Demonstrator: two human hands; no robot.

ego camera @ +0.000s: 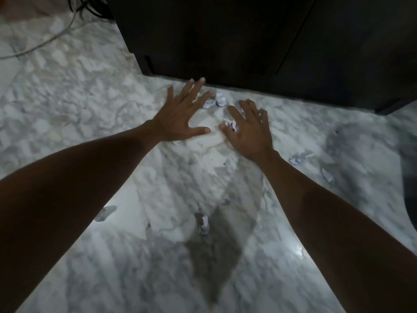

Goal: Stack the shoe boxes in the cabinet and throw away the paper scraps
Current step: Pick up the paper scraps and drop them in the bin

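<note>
Both my arms reach forward over a white marble floor [79, 91]. My left hand [180, 116] is spread flat with straight fingers, its fingertips beside crumpled paper scraps [220, 99] near the cabinet's foot. My right hand [249, 126] is also spread, palm down, over another crumpled scrap [231, 125] that shows between thumb and forefinger. Neither hand holds anything. More scraps lie scattered: one to the right [300, 157], a small one further right [327, 175], one near me [203, 223] and one under my left forearm [105, 213]. No shoe box is in view.
A dark cabinet [248, 37] with shut doors stands right ahead, its base at the floor. Cables [52, 38] trail across the floor at the upper left. A dark rounded object [409, 199] sits at the right edge.
</note>
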